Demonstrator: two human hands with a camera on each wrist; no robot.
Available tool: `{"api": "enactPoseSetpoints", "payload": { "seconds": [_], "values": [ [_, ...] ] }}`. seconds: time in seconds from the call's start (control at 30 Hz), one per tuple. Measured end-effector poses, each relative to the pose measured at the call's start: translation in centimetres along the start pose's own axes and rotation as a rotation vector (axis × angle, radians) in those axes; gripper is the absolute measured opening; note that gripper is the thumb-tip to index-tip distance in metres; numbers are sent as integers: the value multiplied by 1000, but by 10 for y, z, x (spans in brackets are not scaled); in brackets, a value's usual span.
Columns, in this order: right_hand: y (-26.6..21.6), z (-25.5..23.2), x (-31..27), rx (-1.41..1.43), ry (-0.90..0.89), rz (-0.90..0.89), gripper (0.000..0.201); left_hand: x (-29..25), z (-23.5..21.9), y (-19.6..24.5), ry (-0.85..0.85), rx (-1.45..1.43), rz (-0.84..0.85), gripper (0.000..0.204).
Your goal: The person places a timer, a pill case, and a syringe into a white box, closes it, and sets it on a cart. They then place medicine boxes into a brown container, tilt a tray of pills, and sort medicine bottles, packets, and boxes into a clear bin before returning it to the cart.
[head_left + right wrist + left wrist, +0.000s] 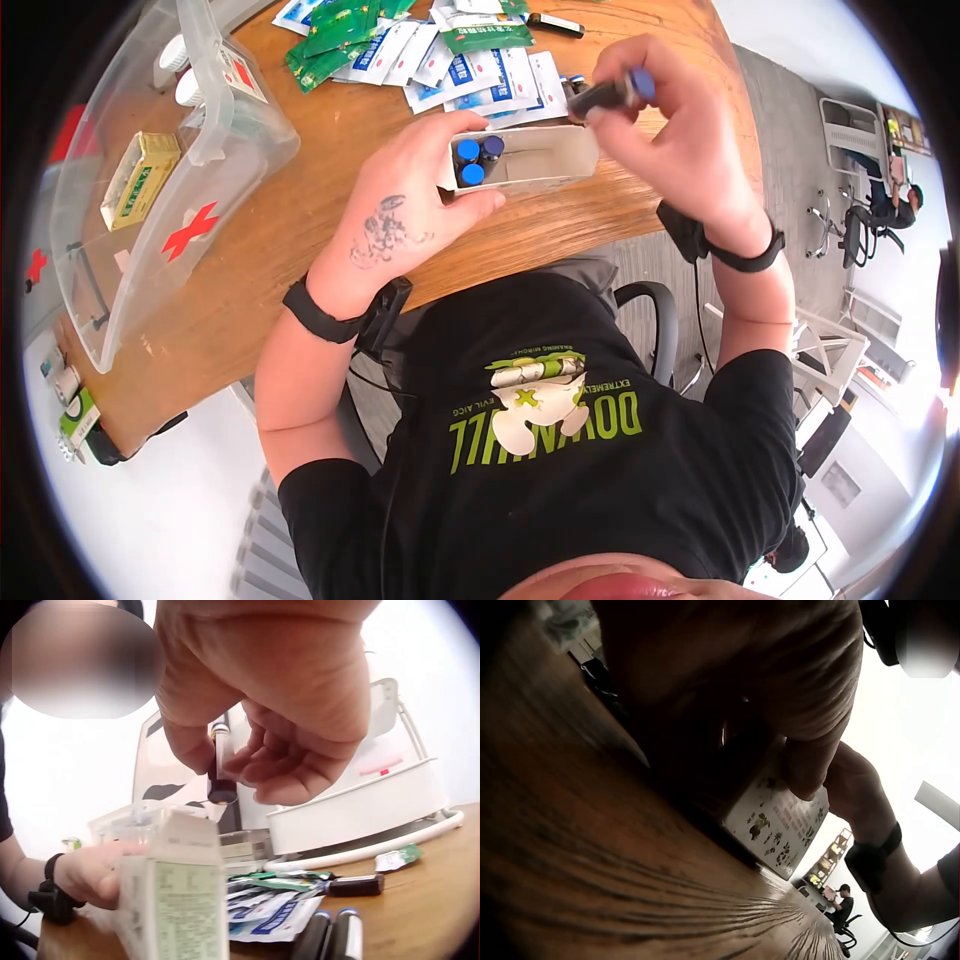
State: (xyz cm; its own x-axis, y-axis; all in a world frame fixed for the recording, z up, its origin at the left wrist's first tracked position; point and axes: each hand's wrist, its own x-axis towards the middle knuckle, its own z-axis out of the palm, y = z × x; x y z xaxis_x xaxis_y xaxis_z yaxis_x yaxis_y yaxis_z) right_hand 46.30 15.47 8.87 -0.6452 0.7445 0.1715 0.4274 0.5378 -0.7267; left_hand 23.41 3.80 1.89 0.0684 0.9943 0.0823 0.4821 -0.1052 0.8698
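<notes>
A small open white box (pixel 560 165) lies on the wooden table in front of the person, printed with plants in the left wrist view. The left hand (pixel 405 190) grips its left end between thumb and fingers. Several dark vials with blue caps (pixel 470 174) stand inside at that end. Above the box's right end, the right hand (pixel 690 150) pinches another dark vial (pixel 605 97) by thumb and fingertips, tilted in the head view. Its glass body (pixel 223 761) hangs nearly upright in the right wrist view. More dark vials (pixel 346 937) lie on the table beyond the box.
Green and white-blue sachets (pixel 480 75) are heaped behind the box, with a dark vial (pixel 556 25) beside them. To the left stands a clear plastic bin (pixel 230 190) with red crosses, a yellow carton (pixel 143 180) and white-capped bottles. Another person (pixel 895 205) sits far right.
</notes>
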Motion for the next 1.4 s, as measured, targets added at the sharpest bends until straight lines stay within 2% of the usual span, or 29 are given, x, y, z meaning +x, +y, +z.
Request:
{"api": "enactPoseSetpoints", "payload": {
  "seconds": [0.1, 0.23, 0.33, 0.43, 0.63, 0.73, 0.93, 1.03, 1.07, 1.13, 1.23, 1.4],
  "values": [
    [-20, 9, -5, -108, -112, -128, 25, -1, -1, 1, 9, 44, 26, 57],
    [-23, 17, -2, -219, -274, -206, 24, -1, -1, 3, 14, 54, 38, 56],
    [-25, 24, -1, -173, -322, -219, 27, -1, 0, 2, 27, 53, 57, 57],
    [-22, 29, -3, -76, -317, -217, 31, -2, 0, 3, 28, 44, 38, 57],
    [-20, 32, -9, -194, -326, -299, 40, -1, 0, 3, 26, 35, 59, 56],
    [-25, 30, -12, -174, -323, -268, 42, 0, 4, -2, 66, 47, 135, 56],
    [-23, 21, -14, -201, -144, -396, 35, -2, 0, 7, 1, 93, 43, 60],
    [-8, 9, -13, -243, 88, -257, 30, -3, -2, 10, -33, 90, 21, 58],
    [-3, 8, -11, -218, 126, -47, 27, -3, -1, 8, -13, 93, 51, 57],
    [26, 6, -3, -301, 89, 60, 29, -3, 2, 5, 28, 103, 112, 55],
    [61, 8, 4, -413, -14, 160, 34, -3, -4, 11, -62, 178, 38, 56],
    [72, 8, 13, -412, -180, 271, 40, -3, -8, 14, -67, 183, 62, 57]
  ]
}}
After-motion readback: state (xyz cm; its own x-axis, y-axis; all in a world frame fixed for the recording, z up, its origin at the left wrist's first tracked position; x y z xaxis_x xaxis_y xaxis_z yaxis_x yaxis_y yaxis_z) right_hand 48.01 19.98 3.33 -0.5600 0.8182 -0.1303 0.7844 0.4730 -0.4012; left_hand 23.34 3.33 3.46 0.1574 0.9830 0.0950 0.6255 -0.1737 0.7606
